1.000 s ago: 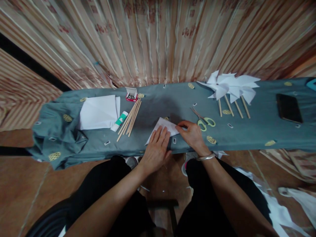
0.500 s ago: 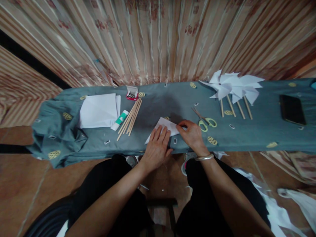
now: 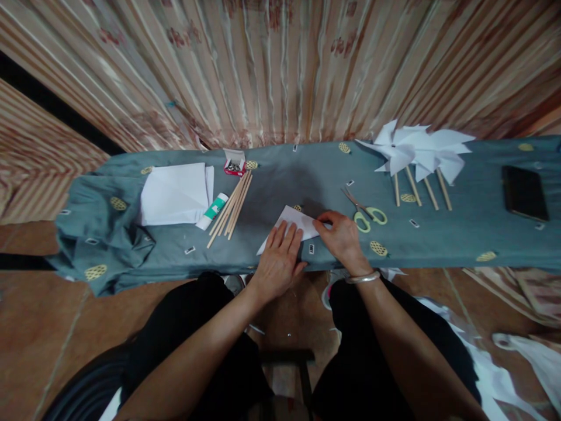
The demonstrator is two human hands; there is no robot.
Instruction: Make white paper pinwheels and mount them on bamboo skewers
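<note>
A white sheet of paper (image 3: 290, 214), folded into a triangle, lies on the cloth-covered table close to its front edge. My left hand (image 3: 279, 257) rests flat on it, fingers stretched out and pressing the paper down. At the paper's right corner, my right hand (image 3: 342, 238) pinches the tip between thumb and forefinger. Just right of that hand are scissors (image 3: 367, 214) with light green handles, lying slightly spread. My left palm hides part of the paper's lower edge.
Left of the paper lie several wooden sticks (image 3: 231, 207), a glue stick (image 3: 212, 211), a small red box of metal pins (image 3: 235, 164) and a stack of white paper (image 3: 173, 196). At right are several paper pinwheels (image 3: 423, 153) and a black phone (image 3: 525, 192). Paper scraps (image 3: 491, 374) litter the floor.
Both hands keep the same hold on the folded paper. The view has shifted very slightly; nothing else has visibly moved.
</note>
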